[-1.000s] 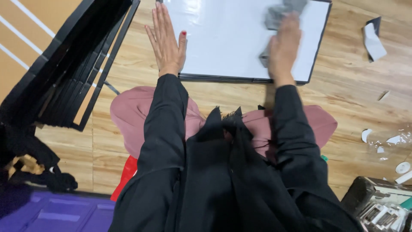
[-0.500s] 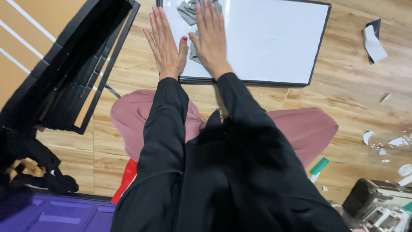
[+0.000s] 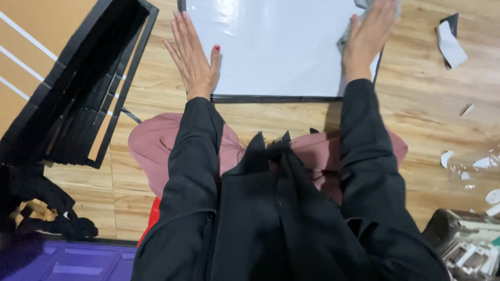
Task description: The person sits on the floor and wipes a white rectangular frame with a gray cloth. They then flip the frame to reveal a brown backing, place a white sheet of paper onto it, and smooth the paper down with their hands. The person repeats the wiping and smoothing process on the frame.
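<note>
A glossy white panel in a thin black frame (image 3: pixel 271 57) lies flat on the wooden floor in front of my knees. My left hand (image 3: pixel 194 57) rests flat on its left edge, fingers spread, holding nothing. At the panel's right edge my right hand (image 3: pixel 369 36) presses a crumpled grey cloth (image 3: pixel 364 6) against the surface. Most of the cloth is hidden under the palm. Both arms are in black sleeves.
A stack of black frames (image 3: pixel 78 99) lies to the left on the floor. Scraps of paper (image 3: pixel 449 44) and plastic wrap (image 3: pixel 476 166) sit at the right. A purple box (image 3: pixel 62 260) is at bottom left, and a grey case (image 3: pixel 469 244) at bottom right.
My right hand swept the grey cloth across the panel, from the right to the left side and back to the right edge. My left hand stayed in place.
</note>
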